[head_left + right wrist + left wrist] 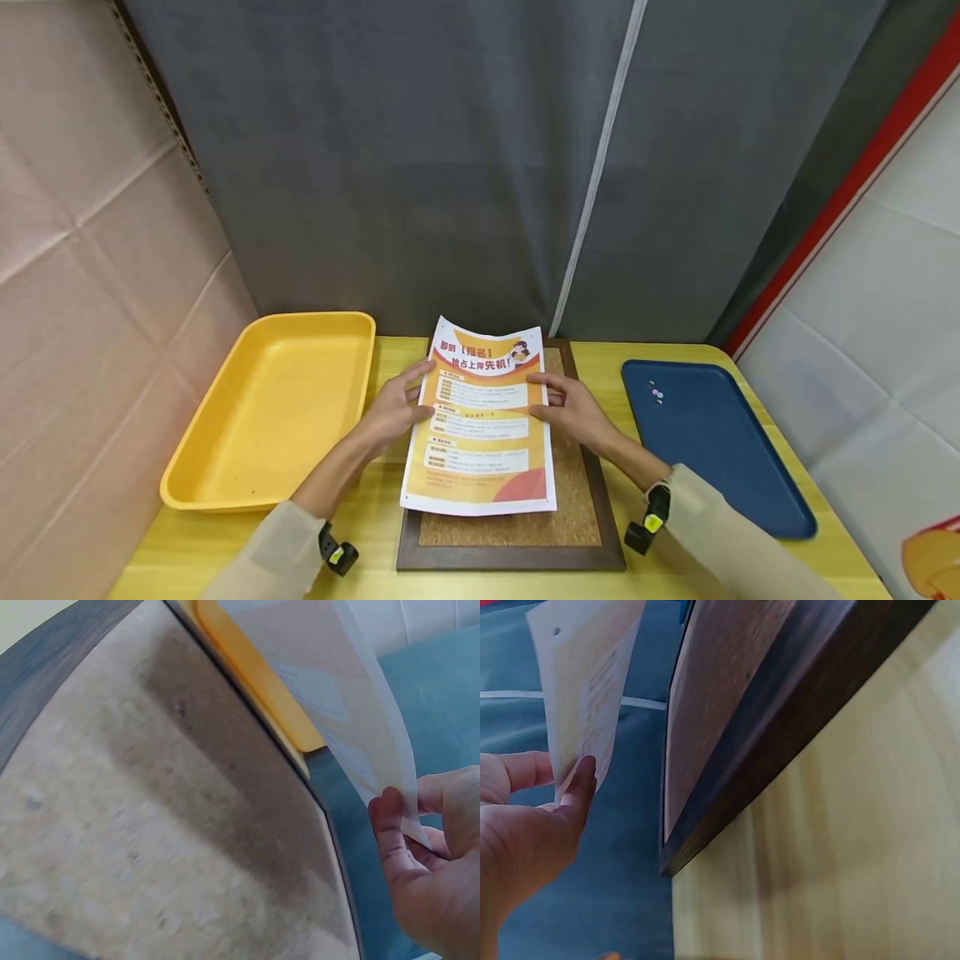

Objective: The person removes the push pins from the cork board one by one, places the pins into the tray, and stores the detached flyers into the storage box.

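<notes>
A printed orange-and-white poster (480, 433) is held up over a cork board (517, 533) with a dark wooden frame (510, 558). My left hand (393, 408) pinches the sheet's left edge between thumb and fingers. At its right edge my right hand (577, 412) pinches it the same way. Both wrist views show the paper (585, 682) raised off the cork (150, 795), with a gap and a shadow below. The poster hides much of the board's upper left part. Small holes or marks show at the sheet's corners.
To the left stands a yellow tray (262, 417) with raised walls. On the right lies a blue tray (720, 450), with several tiny pin-like pieces (656, 392) near its upper left corner. A grey curtain (412, 167) hangs behind the wooden table (367, 550).
</notes>
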A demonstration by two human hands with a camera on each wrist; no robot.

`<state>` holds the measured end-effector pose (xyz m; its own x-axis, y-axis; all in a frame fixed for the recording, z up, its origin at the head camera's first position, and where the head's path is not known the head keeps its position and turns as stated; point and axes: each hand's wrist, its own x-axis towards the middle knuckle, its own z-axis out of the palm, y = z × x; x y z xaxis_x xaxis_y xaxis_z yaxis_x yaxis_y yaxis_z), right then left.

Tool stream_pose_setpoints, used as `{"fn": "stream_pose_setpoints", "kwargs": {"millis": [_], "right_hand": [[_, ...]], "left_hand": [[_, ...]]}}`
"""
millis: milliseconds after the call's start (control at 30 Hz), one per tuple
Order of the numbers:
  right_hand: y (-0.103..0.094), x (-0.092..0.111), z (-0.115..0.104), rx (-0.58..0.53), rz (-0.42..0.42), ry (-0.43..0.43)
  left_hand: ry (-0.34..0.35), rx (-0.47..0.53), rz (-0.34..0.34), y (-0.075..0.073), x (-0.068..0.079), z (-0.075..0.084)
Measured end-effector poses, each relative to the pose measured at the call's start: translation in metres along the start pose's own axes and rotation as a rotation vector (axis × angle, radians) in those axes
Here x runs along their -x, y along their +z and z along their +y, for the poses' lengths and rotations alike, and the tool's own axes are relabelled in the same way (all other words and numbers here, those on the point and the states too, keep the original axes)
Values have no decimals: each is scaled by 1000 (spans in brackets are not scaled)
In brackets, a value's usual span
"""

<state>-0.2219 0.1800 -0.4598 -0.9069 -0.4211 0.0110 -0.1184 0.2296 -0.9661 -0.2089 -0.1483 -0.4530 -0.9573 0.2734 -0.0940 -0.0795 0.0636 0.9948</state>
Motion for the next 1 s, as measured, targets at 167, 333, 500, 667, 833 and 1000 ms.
{"fn": "stream_pose_setpoints", "kwargs": {"millis": [167,333,500,667,833,1000], "right_hand": [[8,-8,-15,-22,-7,-25],[20,-18,-29,-44,-18,-72],[34,-30,-43,-54,-22,-80],[51,-43,-54,-54,-36,-94],[67,-58,-61,-59,-58,-109],[84,-72,-65,-86,-75,-111]], "left_hand": [[14,-7,13,-16,8,12],[25,-19,22,-35,16,23],[11,-34,41,-55,25,33],[-8,-48,52,-78,36,39],[-14,-65,60,-100,46,45],[-19,-75,67,-120,54,45]]}}
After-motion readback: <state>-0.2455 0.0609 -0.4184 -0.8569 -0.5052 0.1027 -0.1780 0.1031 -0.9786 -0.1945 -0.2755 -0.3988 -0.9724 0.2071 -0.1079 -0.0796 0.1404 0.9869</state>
